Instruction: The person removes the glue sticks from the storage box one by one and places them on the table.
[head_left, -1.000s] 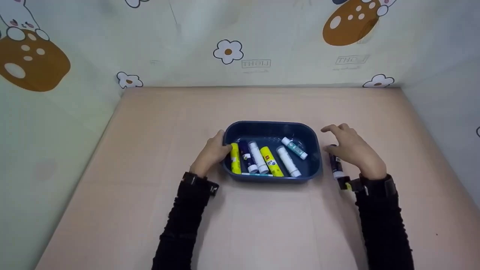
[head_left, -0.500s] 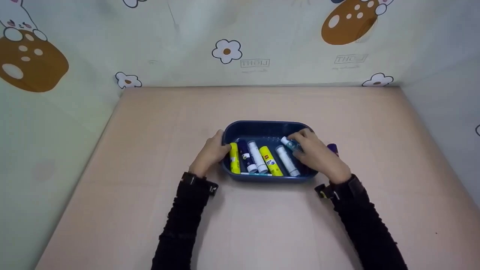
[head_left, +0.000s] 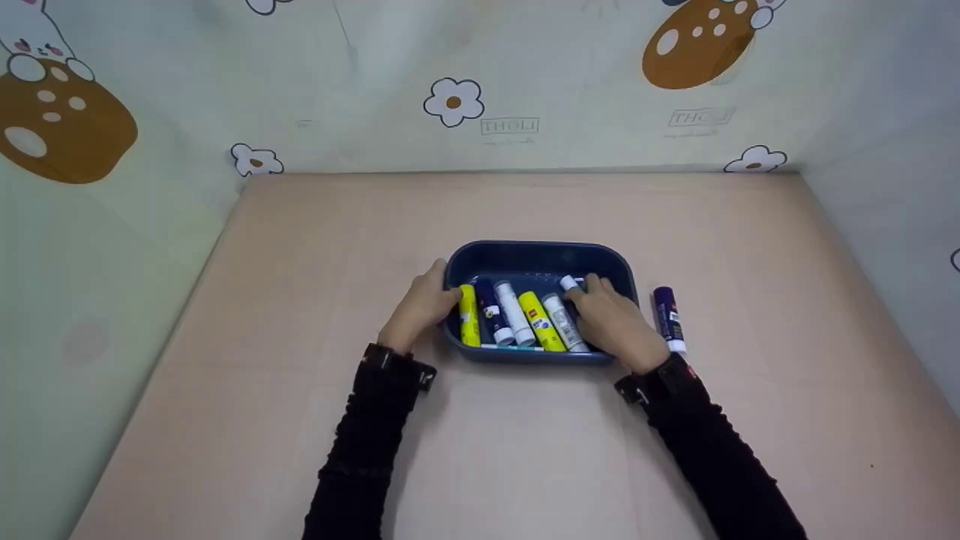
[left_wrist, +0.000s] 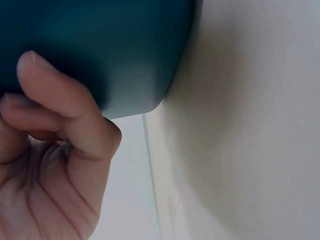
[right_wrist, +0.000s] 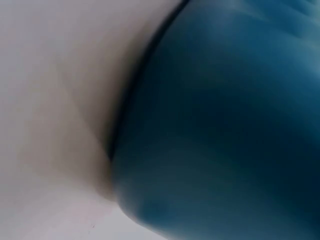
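Left grip [head_left: 421, 307] grasps tray [head_left: 540, 259] rim. Right grip [head_left: 616, 322] over white-ended stick [head_left: 568, 283] in tray; I can't tell if clenched. Dark stick [head_left: 666, 316] on worktop [head_left: 360, 247].

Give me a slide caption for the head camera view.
Left hand gripping a blue tub, right hand among the tubes inside; dark tube outside.
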